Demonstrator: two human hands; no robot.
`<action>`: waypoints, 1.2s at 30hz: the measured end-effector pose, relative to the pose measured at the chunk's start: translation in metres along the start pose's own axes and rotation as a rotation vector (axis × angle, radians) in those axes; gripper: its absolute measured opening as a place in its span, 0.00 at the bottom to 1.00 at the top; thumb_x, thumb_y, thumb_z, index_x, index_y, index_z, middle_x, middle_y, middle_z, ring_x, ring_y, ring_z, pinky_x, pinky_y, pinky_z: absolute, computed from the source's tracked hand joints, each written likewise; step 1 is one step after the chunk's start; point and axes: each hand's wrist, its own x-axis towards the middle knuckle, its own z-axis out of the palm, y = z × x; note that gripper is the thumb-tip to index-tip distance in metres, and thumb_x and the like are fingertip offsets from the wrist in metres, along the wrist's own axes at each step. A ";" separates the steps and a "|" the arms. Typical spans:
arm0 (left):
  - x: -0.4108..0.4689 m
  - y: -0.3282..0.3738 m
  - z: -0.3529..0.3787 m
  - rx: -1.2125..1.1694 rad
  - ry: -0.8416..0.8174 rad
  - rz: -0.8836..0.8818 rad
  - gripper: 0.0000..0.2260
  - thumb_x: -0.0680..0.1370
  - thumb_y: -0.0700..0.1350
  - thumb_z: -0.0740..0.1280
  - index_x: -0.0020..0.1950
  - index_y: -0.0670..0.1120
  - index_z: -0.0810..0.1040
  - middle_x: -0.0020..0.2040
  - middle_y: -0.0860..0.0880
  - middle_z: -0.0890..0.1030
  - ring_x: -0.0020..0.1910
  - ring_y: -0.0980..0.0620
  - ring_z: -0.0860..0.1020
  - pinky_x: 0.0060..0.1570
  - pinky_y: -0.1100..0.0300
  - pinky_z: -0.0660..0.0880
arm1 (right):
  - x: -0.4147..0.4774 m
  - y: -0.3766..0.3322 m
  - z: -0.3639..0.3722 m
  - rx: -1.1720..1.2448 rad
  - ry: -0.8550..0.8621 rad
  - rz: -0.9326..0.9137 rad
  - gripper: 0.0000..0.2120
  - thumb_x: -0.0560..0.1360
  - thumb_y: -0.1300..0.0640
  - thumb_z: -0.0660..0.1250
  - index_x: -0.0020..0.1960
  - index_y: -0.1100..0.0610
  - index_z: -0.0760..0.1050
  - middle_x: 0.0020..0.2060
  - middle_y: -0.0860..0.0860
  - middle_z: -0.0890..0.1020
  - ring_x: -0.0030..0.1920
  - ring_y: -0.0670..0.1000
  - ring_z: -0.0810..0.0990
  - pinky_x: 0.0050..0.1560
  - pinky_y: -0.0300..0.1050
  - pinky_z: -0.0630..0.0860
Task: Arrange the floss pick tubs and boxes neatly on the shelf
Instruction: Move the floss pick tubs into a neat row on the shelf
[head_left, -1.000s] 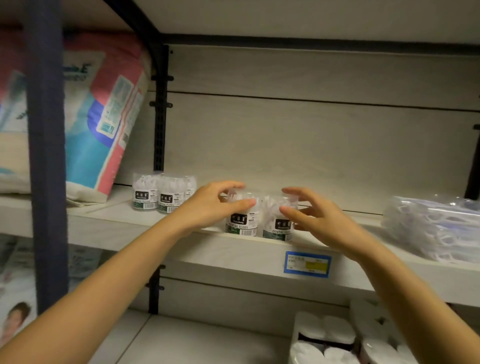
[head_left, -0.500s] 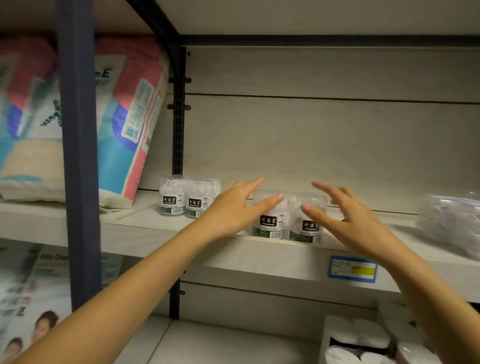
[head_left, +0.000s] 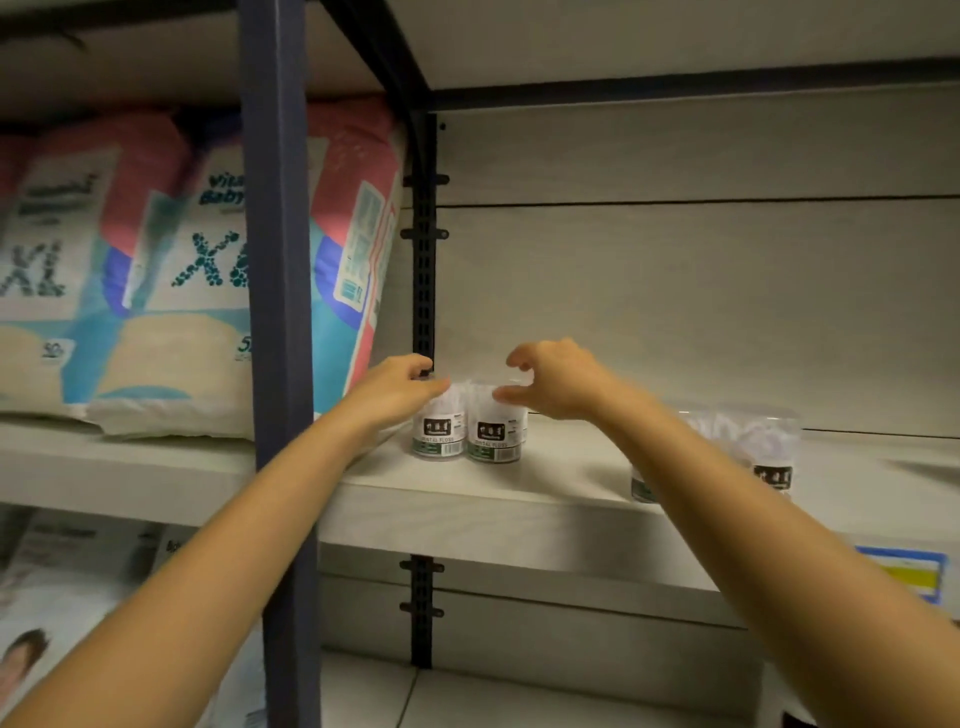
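Two clear floss pick tubs with black and green labels stand side by side on the pale shelf (head_left: 545, 488), close to the black upright. My left hand (head_left: 397, 395) curls over the top of the left tub (head_left: 439, 428), thumb on its lid. The fingers of my right hand (head_left: 558, 384) hook over the right tub (head_left: 493, 434), with the thumb against its front. Another pair of tubs stands further right at the shelf's front: one tub (head_left: 774, 452) shows clearly, the other tub (head_left: 643, 486) is mostly hidden behind my right forearm.
Large XL nappy packs (head_left: 171, 280) fill the shelf bay on the left, behind a dark blue post (head_left: 278, 312). A black slotted upright (head_left: 423, 270) runs behind the tubs. A blue and yellow price tag (head_left: 906, 571) sits on the shelf edge at the right.
Both hands let go of the pair of tubs at the shelf front and moved left to the pair beside the upright, fingers now curled on them. The view swung left.
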 end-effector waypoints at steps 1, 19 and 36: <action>0.002 -0.003 0.001 -0.017 -0.017 -0.015 0.23 0.78 0.47 0.64 0.71 0.43 0.66 0.70 0.45 0.70 0.67 0.47 0.70 0.63 0.56 0.65 | 0.007 -0.001 0.005 -0.021 -0.042 0.020 0.27 0.75 0.45 0.64 0.69 0.57 0.68 0.66 0.55 0.74 0.64 0.57 0.73 0.63 0.50 0.70; -0.034 0.057 -0.040 -0.065 0.052 0.251 0.26 0.67 0.57 0.71 0.62 0.50 0.73 0.59 0.50 0.76 0.57 0.51 0.76 0.59 0.51 0.75 | -0.051 -0.006 -0.073 0.144 0.173 -0.057 0.27 0.72 0.45 0.66 0.68 0.54 0.68 0.65 0.52 0.74 0.58 0.51 0.75 0.57 0.43 0.71; -0.090 0.126 0.072 0.098 -0.116 0.400 0.27 0.69 0.61 0.68 0.65 0.52 0.74 0.52 0.52 0.80 0.48 0.54 0.79 0.48 0.60 0.73 | -0.169 0.104 -0.085 0.201 0.078 0.161 0.28 0.68 0.42 0.65 0.66 0.50 0.69 0.64 0.51 0.75 0.50 0.46 0.75 0.46 0.38 0.73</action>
